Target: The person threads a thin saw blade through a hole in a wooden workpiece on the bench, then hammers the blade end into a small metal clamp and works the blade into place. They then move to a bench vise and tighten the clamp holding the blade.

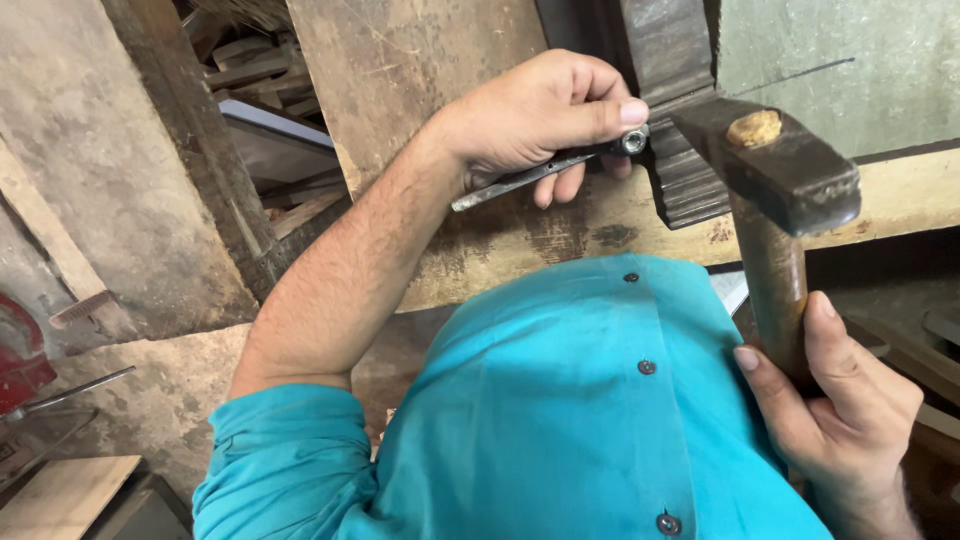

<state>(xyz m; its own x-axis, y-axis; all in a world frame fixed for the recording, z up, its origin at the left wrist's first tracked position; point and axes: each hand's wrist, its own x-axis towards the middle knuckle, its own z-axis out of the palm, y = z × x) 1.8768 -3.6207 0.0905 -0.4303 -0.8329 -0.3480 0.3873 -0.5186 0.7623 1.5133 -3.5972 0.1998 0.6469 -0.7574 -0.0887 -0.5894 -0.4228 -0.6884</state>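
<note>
Head view, looking down past a teal shirt (pixel 590 400).

Left hand (pixel 530 120): fingers curled tight around a slim metal punch (pixel 545 168), thumb pressed along its top. The tool lies roughly level, its far end with a shiny round tip butted against the edge of a dark carved wooden block (pixel 685 170). Whether the tip is seated in a groove or only touches the ribbed edge cannot be told.

Right hand (pixel 840 400): wrapped around the wooden handle of a hammer (pixel 785 180), thumb and fingers closed on the shaft low down. The dark steel head is up beyond this hand, just to the right of the punch tip and close to the block, apart from both as far as can be seen.

The block rests against a worn plank surface (pixel 560 235) just beyond the left hand. Off to the left of that arm, offcuts of wood (pixel 255 60) are piled; something red (pixel 20 350) sits at the frame's left edge.

Judgement: the step in hand looks like setting the punch against the block for a blow. The next move would need the punch held rigid and the hammer face landing square on its struck end, clear of the left thumb; a glancing hit could skid the tip across the carving.
</note>
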